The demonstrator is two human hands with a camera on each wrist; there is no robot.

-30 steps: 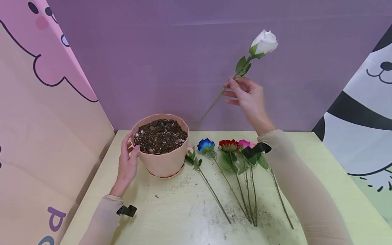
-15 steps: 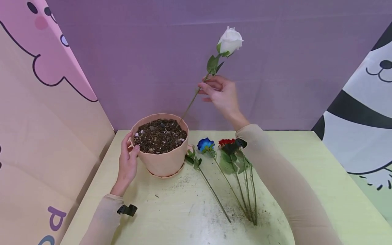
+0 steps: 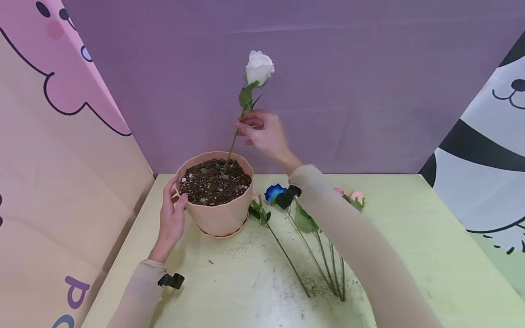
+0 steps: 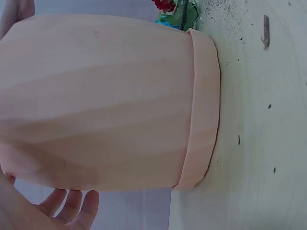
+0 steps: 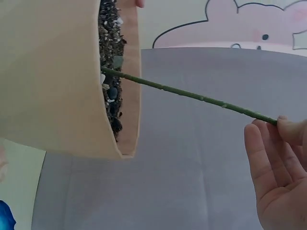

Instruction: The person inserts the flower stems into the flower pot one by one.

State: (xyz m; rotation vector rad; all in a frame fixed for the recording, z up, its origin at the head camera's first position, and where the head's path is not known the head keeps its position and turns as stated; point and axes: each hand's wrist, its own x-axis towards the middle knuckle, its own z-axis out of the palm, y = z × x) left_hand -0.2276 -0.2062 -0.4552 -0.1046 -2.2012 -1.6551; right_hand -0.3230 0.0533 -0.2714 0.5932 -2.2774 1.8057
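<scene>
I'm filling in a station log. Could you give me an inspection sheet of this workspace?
Surface: pale table, with dark crumbs scattered on it.
Job's things: peach pot of soil on its saucer; white rose, its stem reaching the soil, depth unclear.
Clutter: blue flower and other flowers lying beside the pot, some partly hidden by the right sleeve.
Grips: left hand rests against the pot; right hand pinches the rose's stem.
Cables: nothing seen.
Surroundings: purple backdrop behind, cartoon pictures at both sides.
</scene>
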